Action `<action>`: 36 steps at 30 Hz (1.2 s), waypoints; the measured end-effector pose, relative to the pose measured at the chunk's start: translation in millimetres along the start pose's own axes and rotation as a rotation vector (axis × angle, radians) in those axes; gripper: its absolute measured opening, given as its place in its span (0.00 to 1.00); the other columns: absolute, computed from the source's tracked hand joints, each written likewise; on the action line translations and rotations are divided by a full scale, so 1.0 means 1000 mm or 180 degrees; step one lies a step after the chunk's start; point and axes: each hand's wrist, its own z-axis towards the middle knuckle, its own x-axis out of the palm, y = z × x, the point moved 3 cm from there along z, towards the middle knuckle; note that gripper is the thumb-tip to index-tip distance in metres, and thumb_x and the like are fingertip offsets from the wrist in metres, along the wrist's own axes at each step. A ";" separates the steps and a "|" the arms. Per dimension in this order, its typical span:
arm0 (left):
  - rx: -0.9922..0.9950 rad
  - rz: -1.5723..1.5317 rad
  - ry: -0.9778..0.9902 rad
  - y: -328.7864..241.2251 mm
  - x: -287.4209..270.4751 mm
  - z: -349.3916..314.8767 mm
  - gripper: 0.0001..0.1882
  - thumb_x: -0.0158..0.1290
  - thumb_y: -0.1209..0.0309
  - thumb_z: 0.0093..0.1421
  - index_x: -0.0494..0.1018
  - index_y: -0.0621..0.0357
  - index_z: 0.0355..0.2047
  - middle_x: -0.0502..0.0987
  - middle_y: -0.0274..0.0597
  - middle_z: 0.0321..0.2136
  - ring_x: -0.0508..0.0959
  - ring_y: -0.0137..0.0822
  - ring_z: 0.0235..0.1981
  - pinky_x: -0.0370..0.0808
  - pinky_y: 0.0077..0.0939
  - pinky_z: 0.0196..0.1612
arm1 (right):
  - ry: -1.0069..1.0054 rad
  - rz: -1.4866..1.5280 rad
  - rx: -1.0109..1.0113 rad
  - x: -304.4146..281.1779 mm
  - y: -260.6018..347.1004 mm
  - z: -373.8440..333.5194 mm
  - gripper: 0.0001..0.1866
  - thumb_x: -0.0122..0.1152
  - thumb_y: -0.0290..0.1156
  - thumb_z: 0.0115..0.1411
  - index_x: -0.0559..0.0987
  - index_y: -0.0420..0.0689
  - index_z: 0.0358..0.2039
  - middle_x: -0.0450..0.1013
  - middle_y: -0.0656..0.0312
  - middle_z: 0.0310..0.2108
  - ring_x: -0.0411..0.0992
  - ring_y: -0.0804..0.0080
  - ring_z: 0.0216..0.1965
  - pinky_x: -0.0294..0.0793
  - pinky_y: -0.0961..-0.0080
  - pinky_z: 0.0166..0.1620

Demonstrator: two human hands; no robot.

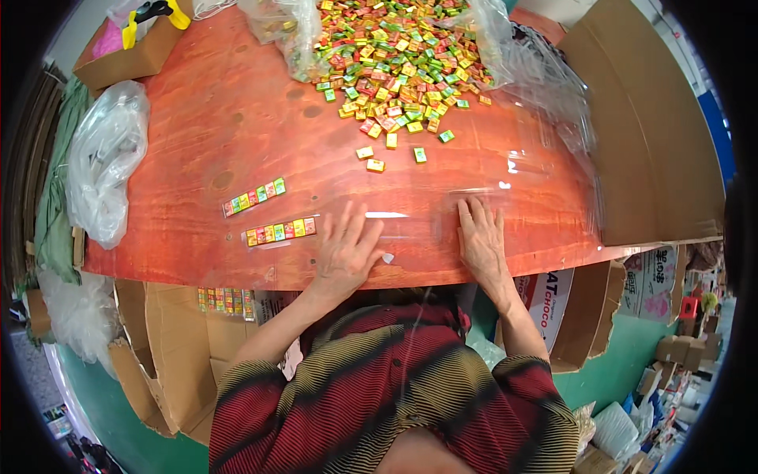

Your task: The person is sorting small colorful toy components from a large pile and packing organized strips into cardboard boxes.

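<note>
A: Start at the left. What lies beside the surface (pixel 237 118) there?

B: A crumpled clear bag (pixel 106 158) hangs over the left edge, and a small carton (pixel 118 59) with yellow-handled scissors (pixel 154 14) sits at the far corner. My guess is they are parked there to keep the middle free.

A: And nearer the hands?

B: Two filled strips (pixel 254 197) (pixel 281 231) of small coloured candies, each a single row sealed in clear film, lie side by side just left of the left hand (pixel 345 253). They look set aside as done, out of the way. Below the edge an open box (pixel 225 300) holds more such rows.

A: What are the hands on?

B: A clear sleeve (pixel 410 215), flat on the surface near the front edge. The left hand lies palm down with its fingers (pixel 355 225) spread apart, pressing on the film's left part. The right hand (pixel 482 245) is flat too, fingers (pixel 478 217) together, resting on the right part. Neither is clamped on anything; both seem to be smoothing or pinning the film so it stays put.

A: So where is the sleeve against the fingers?

B: Under the fingertips and stretching between the two hands; its exact edges are hard to make out.

A: And the loose sweets?

B: The pile (pixel 395 63) spills from an open bag farther back, with a few strays (pixel 375 164) beyond the fingertips, within easy reach. A big cardboard sheet (pixel 647 126) stands at the right.
</note>
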 end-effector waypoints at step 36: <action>-0.0160 -0.0523 -0.0074 0.021 0.010 0.046 0.19 0.52 0.66 0.50 0.68 0.60 0.43 0.65 0.52 0.44 0.64 0.52 0.47 0.62 0.48 0.47 | -0.0215 0.0813 0.0527 -0.015 0.003 0.068 0.15 0.56 0.29 0.49 0.72 0.44 0.40 0.69 0.58 0.34 0.67 0.55 0.38 0.66 0.63 0.38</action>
